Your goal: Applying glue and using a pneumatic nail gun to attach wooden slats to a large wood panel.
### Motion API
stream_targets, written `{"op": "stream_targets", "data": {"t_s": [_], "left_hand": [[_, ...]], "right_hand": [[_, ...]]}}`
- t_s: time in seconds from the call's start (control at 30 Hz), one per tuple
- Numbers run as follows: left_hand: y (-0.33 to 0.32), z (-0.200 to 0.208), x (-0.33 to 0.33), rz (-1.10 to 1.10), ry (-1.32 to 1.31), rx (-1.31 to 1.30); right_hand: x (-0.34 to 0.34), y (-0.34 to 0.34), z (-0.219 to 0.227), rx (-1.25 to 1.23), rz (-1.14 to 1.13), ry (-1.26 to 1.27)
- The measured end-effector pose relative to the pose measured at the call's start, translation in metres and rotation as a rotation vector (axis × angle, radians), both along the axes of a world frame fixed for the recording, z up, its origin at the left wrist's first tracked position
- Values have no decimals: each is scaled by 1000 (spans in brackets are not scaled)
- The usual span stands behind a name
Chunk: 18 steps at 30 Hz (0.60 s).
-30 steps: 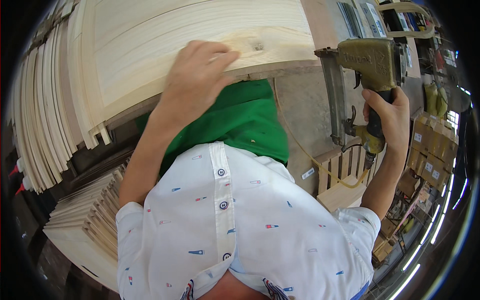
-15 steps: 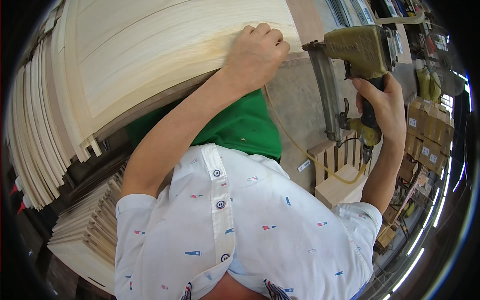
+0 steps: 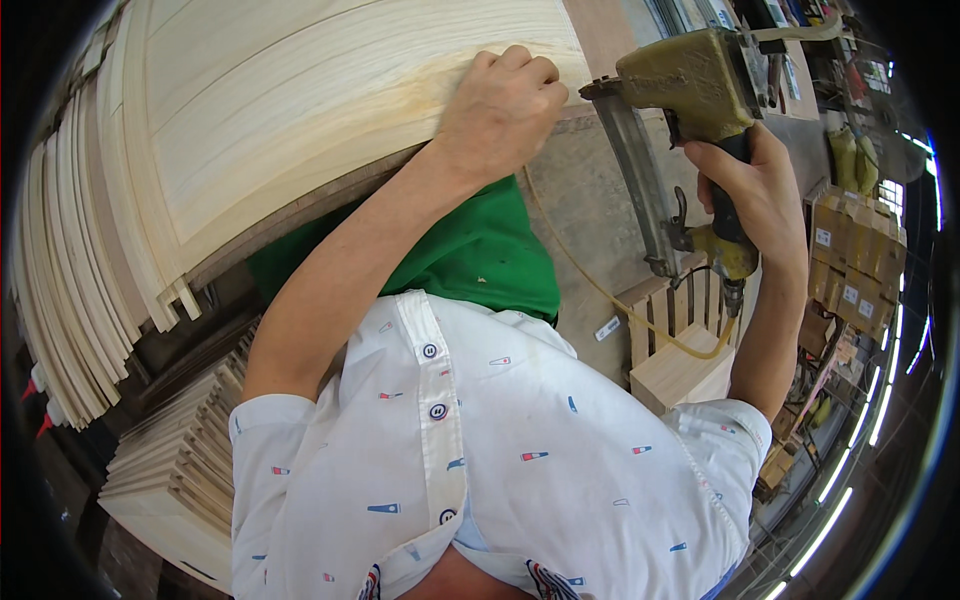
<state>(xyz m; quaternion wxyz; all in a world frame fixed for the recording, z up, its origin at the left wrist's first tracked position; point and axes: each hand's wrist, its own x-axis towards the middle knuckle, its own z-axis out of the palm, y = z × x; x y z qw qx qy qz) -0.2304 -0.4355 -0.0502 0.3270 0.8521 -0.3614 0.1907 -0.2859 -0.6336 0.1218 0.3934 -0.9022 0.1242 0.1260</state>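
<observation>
- The left hand point(image 3: 508, 108) is curling, knuckles up, at the tabletop's point(image 3: 603, 35) near edge.
- The right hand point(image 3: 752, 185) is gripping, thumb pointing left, beyond its right edge.

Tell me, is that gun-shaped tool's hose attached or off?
Attached: the yellow hose joins the metal fitting beneath the gun-shaped tool in the right hand.

The nail gun point(image 3: 688, 85) has drawn nearer the left fingers point(image 3: 543, 72).

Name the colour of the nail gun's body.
Olive-gold; the nail gun's body shows best in the head view.
</observation>
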Motion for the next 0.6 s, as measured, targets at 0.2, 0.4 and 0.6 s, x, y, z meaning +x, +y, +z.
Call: {"op": "stream_targets", "data": {"t_s": [0.2, 0.4, 0.6], "left_hand": [[-5, -2, 3, -16, -16, -26], [2, -1, 5, 22, -51, -12], [4, -9, 5, 76, -121, 14]], "right_hand": [[1, 0, -3, -24, -4, -10], [7, 5, -5, -173, 93, 9], [-5, 11, -1, -127, -39, -53]]}}
